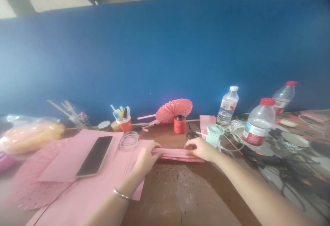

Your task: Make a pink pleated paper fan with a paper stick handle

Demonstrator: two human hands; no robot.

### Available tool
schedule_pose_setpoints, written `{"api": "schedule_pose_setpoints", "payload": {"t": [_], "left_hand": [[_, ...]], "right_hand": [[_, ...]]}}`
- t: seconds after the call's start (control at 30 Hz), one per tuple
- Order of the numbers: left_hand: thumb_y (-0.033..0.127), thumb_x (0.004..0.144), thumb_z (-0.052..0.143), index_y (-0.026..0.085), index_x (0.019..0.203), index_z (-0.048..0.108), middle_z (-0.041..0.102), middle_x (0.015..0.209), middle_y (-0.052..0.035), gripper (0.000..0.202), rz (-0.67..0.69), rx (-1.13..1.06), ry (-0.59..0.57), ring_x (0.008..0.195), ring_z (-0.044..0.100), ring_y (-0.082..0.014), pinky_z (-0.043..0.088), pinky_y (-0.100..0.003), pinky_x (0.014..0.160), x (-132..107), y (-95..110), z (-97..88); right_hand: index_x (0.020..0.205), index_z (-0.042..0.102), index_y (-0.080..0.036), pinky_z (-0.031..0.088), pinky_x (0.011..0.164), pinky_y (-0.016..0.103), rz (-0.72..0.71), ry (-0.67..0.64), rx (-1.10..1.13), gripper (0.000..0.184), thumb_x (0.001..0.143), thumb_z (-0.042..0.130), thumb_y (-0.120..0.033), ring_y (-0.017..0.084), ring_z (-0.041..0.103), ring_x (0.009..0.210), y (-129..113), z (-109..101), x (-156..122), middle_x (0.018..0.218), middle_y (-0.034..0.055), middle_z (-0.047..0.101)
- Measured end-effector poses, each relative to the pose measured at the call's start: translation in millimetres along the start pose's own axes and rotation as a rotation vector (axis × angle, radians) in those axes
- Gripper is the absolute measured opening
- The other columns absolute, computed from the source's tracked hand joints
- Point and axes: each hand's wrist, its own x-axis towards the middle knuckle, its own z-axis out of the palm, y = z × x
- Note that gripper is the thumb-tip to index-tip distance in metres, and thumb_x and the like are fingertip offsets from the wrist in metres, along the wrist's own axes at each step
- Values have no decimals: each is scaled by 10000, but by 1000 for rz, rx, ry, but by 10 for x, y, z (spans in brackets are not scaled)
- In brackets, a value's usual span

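Note:
A narrow strip of folded pink paper (171, 153) lies level above the brown tabletop, its layers stacked on each other. My left hand (147, 158) grips its left end, fingers closed over the edge. At the other end, my right hand (202, 149) pinches the same paper with thumb and bent fingers. Just behind it stand a spool of red thread (179, 125) and a pleated pink paper fan (174, 110). Black-handled scissors (191, 132) lie behind my right hand, partly hidden.
Pink paper sheets (113, 171) carry a phone (95, 156) and a coiled cable (129, 141) on the left. Behind them is a cup of pens (124, 123). A mint-green fan (215, 135), a water bottle (259, 124) and tangled cords crowd the right. A blue wall (160, 54) rises behind.

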Motion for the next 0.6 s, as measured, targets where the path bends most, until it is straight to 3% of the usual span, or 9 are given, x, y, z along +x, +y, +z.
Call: {"api": "schedule_pose_setpoints", "payload": {"t": [0.13, 0.43, 0.6], "left_hand": [[282, 714, 559, 214, 810, 610, 632, 823, 5, 128, 103, 138, -42, 799, 561, -166, 409, -259, 727, -40, 4, 6], [244, 758, 500, 231, 840, 563, 623, 775, 22, 104, 155, 291, -229, 713, 567, -147, 398, -230, 627, -119, 129, 1], [312, 813, 446, 260, 997, 563, 638, 941, -11, 224, 233, 467, -330, 852, 576, -189, 394, -268, 723, -183, 269, 9]], "right_hand": [[824, 635, -207, 406, 583, 245, -7, -45, -79, 175, 696, 628, -326, 167, 600, 650, -53, 53, -19, 713, 10, 669], [866, 631, -264, 385, 651, 259, -159, -52, -318, 129, 774, 541, -275, 175, 596, 753, -271, 155, -95, 836, -2, 678], [858, 608, -250, 363, 628, 240, -244, -7, -377, 112, 792, 519, -258, 154, 578, 738, -367, 189, -119, 843, -12, 656]]}}
